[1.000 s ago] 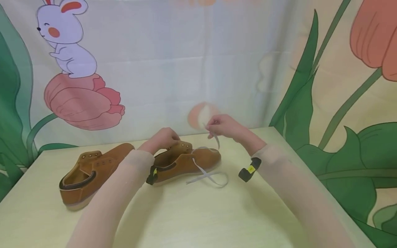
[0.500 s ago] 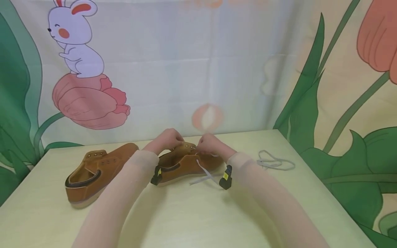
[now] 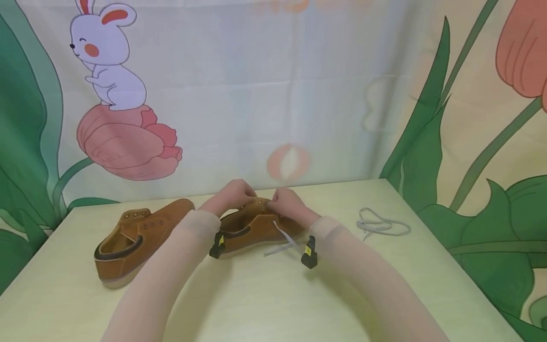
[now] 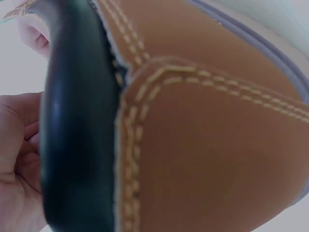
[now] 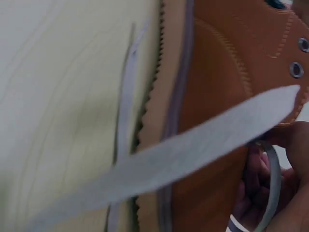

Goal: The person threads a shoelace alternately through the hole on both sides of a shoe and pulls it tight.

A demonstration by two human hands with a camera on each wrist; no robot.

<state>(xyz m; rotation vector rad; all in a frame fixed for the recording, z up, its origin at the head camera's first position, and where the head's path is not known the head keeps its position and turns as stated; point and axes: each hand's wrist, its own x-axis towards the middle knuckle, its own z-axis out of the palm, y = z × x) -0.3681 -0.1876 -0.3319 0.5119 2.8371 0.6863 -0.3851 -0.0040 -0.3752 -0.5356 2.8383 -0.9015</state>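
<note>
Behind the pale yellowish table [image 3: 265, 294] I see a printed fabric backdrop [image 3: 239, 95], lightly creased. On its left side a white cartoon rabbit [image 3: 111, 57] with orange inner ears sits facing left on a pink tulip [image 3: 128, 145], near tall green leaves [image 3: 21, 109]. To the right, my view cuts off a coral tulip [image 3: 523, 52] above broad green leaves [image 3: 530, 204]. Low in the middle I get a blurry pink-and-white oval motif [image 3: 274, 162].

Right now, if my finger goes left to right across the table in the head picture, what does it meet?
The unheld brown shoe → the left hand → the right hand → a looped pale lace.
</note>
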